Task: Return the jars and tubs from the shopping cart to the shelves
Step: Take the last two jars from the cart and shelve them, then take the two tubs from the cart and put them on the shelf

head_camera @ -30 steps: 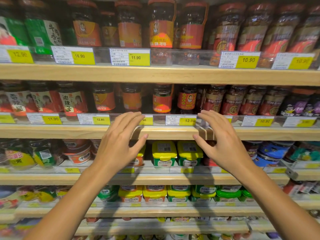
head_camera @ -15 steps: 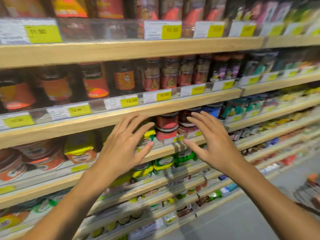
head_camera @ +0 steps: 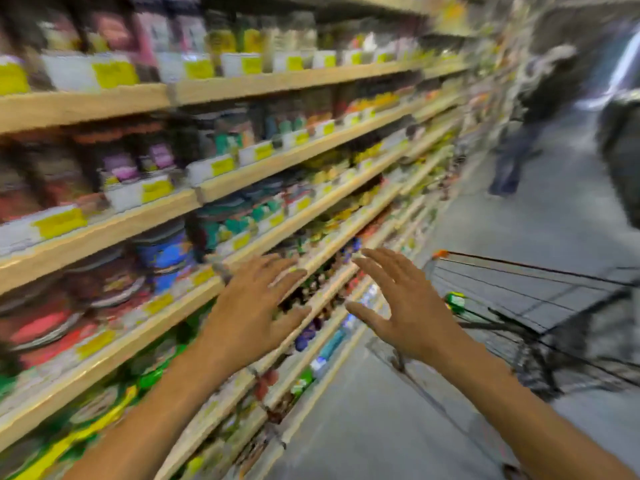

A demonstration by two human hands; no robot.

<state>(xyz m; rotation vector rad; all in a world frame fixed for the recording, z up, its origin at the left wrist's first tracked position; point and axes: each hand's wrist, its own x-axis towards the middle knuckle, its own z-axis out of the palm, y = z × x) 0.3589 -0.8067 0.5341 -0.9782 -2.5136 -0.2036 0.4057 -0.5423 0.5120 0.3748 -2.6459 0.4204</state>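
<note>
Both hands, left (head_camera: 252, 306) and right (head_camera: 405, 306), hang empty with fingers spread between shelves (head_camera: 242, 181) and cart (head_camera: 540, 299), likely reaching for the green-lidded tub (head_camera: 455, 302) lying in it.

Both our arms reach up from the bottom of the frame. Our left hand (head_camera: 251, 304) and right hand (head_camera: 403, 306) sit mid-frame, palms facing away, fingers spread wide, holding nothing, near each other but apart.
</note>
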